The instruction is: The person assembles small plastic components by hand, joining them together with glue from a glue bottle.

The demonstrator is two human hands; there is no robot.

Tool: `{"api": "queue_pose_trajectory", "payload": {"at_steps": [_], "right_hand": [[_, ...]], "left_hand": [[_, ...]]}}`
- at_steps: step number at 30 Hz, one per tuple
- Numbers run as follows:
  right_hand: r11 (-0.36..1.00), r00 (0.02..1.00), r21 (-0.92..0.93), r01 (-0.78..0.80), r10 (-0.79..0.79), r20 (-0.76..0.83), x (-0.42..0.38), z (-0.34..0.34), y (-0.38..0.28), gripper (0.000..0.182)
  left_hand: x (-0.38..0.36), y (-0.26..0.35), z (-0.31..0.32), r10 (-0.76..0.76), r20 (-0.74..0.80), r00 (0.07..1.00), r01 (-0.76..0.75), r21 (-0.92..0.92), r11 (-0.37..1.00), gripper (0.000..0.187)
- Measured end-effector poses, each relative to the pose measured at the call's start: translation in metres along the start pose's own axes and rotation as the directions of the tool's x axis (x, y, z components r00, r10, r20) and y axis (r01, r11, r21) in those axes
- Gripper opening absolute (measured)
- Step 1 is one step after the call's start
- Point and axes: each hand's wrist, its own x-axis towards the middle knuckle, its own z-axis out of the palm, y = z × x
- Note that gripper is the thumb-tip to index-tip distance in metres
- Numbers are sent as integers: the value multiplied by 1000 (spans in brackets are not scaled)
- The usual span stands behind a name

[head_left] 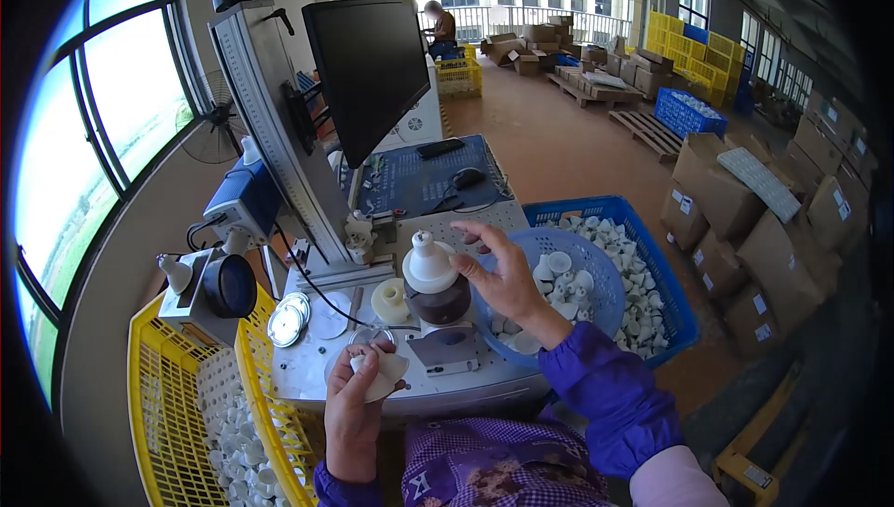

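My left hand [358, 400] is closed around a white cone-shaped plastic bulb housing [384, 377], low in front of the bench edge. A similar white bulb housing [430, 263] stands upright, narrow end up, on a dark round fixture [441, 302] on the bench. Beside it my right hand [506, 274] is open, the thumb tip right at its rim and the fingers spread. A pale yellow ring-shaped piece [389, 301] lies left of the fixture. Under my right wrist is a translucent basin [610, 288] with several white housings in it.
A blue crate [684, 307] full of white housings stands right of the bench, a yellow crate [149, 367] with more at the left. A machine column [279, 125] carries a monitor [368, 69]; a laser-like head [231, 285] faces the fixture. A person [441, 27] sits far back.
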Motion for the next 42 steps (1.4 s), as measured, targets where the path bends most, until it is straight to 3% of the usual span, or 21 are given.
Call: {"api": "queue_pose_trajectory", "payload": {"at_steps": [2, 4, 6, 7, 9, 12, 15, 22, 25, 27, 31, 33, 36, 37, 39, 40, 42], "right_hand": [[948, 949, -63, -313, 310, -63, -14, -26, 32, 34], [877, 965, -409, -253, 260, -40, -27, -58, 65, 29], [698, 955, -707, -118, 276, 113, -42, -86, 101, 30], [693, 954, -712, -117, 277, 113, -47, -94, 109, 30], [516, 848, -854, -67, 481, 224, -54, -103, 119, 30], [429, 788, -903, -16, 562, 252, -62, -104, 136, 29], [391, 825, -920, 7, 517, 226, -66, -101, 142, 38], [469, 769, -881, -61, 584, 258, -61, -108, 135, 40], [421, 745, -906, -32, 614, 260, -54, -109, 132, 40], [327, 653, -942, -80, 731, 198, -50, -111, 134, 36], [432, 762, -875, -217, 635, 125, -49, -130, 103, 28], [665, 773, -675, -319, 595, 220, -50, -141, 87, 35], [742, 789, -517, -426, 585, 190, -65, -145, 84, 38], [745, 789, -514, -426, 583, 191, -70, -145, 80, 38], [727, 742, -336, -599, 661, 108, -77, -139, 68, 34], [738, 745, -324, -591, 654, 132, -83, -136, 69, 34], [743, 728, -117, -659, 669, 147, -94, -131, 72, 31]], "left_hand": [[-4, -1, -1, 3, -76, 997, -3, 8, 1000, 9], [-6, -6, -6, -18, -93, 995, 19, 10, 1000, 9], [-8, -8, -8, -28, -111, 993, 30, 15, 999, 9], [-9, -8, -7, -8, -96, 995, 11, 29, 1000, 9], [-10, -10, -8, 13, -82, 997, -10, 36, 999, 9], [-12, -10, -10, 11, 15, 1000, -12, 93, 996, 11], [-15, -12, -5, -42, 35, 999, 40, 65, 997, 11], [-21, -40, -13, -175, 53, 983, 176, 2, 984, 12], [-23, -43, -15, -276, 65, 959, 281, -104, 954, 11], [-24, -45, -16, -317, 67, 946, 324, -168, 931, 9], [-26, -47, -21, -300, 25, 954, 300, -134, 944, 8], [-27, -46, -22, -261, -25, 965, 260, -47, 964, 7], [-23, -41, -21, -206, -22, 978, 205, -43, 978, 7], [-22, -37, -18, -204, -25, 979, 203, -41, 978, 7], [-19, -26, -10, -126, -25, 992, 127, 59, 990, 8], [-17, -23, -7, -111, -48, 993, 114, 61, 992, 8], [-9, -18, 1, 255, -37, 966, -208, 472, 857, 11]]}}
